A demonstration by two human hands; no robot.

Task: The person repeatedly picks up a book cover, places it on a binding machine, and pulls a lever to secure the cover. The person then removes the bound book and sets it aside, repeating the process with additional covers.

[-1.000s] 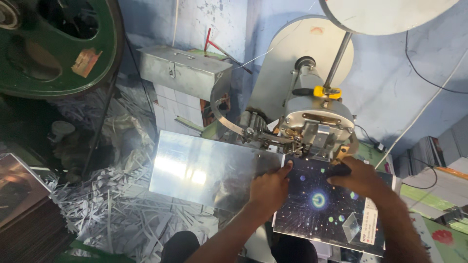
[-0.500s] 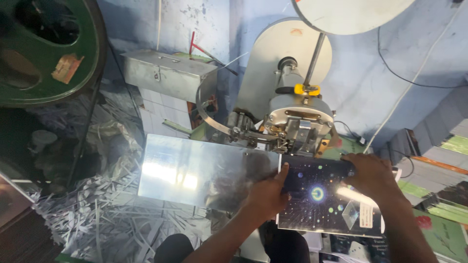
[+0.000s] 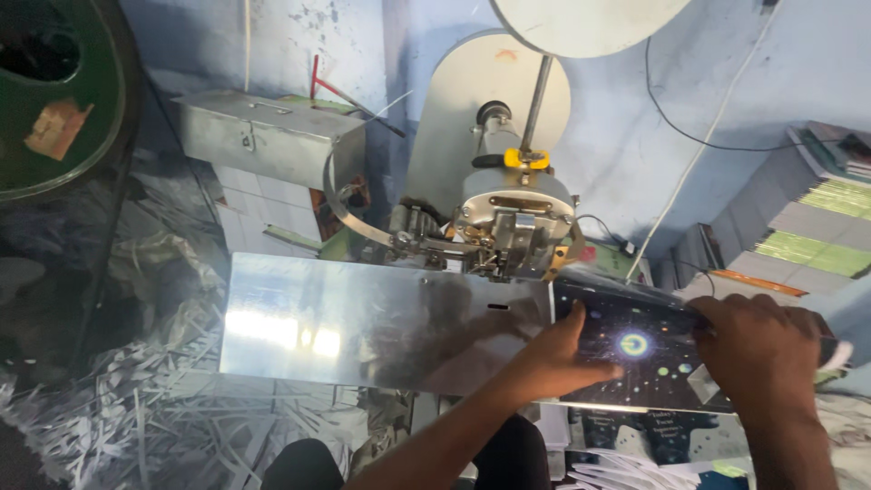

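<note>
Blue-walled workshop, shiny plate (image 3: 363, 327) under stitcher head (image 3: 517, 222). Left hand (image 3: 558, 354) pressed flat on dark booklet (image 3: 635, 358) at plate's right end, right hand (image 3: 767, 349) clasping its edge. Best kept square, fingers away from head.

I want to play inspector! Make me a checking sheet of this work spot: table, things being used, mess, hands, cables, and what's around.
Surface: shiny metal plate, bare, glare at its left.
Job's things: dark booklet with space picture, lying flat below the metal machine head.
Clutter: paper strips heaped on the left.
Hands: left hand presses the booklet's left part; right hand grips its right edge.
Cables: black cable and white cord on the blue wall.
Surroundings: grey metal box, green wheel, stacked books.
</note>
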